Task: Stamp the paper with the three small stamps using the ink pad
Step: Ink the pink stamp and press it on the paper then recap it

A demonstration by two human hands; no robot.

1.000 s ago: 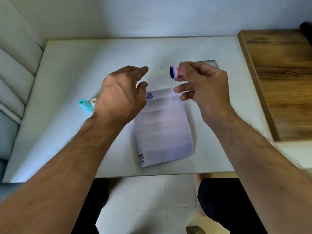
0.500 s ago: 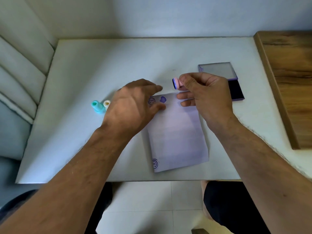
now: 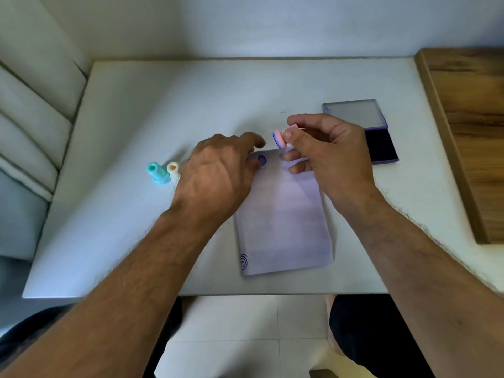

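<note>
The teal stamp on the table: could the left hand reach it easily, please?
Probably yes: the teal stamp stands just left of the left hand, which holds nothing, with only the cream stamp between.

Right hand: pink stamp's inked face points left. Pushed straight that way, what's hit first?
Probably the left hand, at its fingertips; the pink stamp in the right hand faces them, though depth is unclear.

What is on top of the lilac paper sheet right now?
The left hand rests on the lilac paper sheet's top corner; a purple heart print and spiral print show. Anything under the hand is hidden.
</note>
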